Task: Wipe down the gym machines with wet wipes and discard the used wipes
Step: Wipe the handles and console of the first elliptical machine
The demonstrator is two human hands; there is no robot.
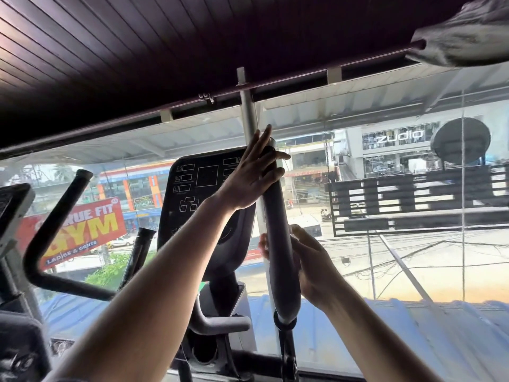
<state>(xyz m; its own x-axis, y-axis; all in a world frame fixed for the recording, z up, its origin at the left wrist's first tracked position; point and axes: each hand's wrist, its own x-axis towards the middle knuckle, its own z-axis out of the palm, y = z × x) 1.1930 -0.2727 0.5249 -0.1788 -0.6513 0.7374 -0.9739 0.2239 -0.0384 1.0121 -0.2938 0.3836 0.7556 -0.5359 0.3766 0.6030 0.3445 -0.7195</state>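
Note:
A dark elliptical machine stands at the window, with its console [205, 186] in the middle of the view. Its padded right handle bar [278, 244] rises just right of the console. My left hand [249, 177] lies across the top of this bar, thumb up and fingers stretched straight over it to the right. Lower down, my right hand [308, 260] grips the bar, and its fingertips show on the bar's left side. A small pale edge [293, 230] peeks out above that hand; whether it is a wipe I cannot tell.
The machine's left handle bar [55, 224] slants up at the left, beside part of another machine's console [12, 213]. A large glass window [385, 257] is straight ahead, with a street outside. A curtain rod [275, 82] runs overhead, with grey cloth [468, 37] bunched at the top right.

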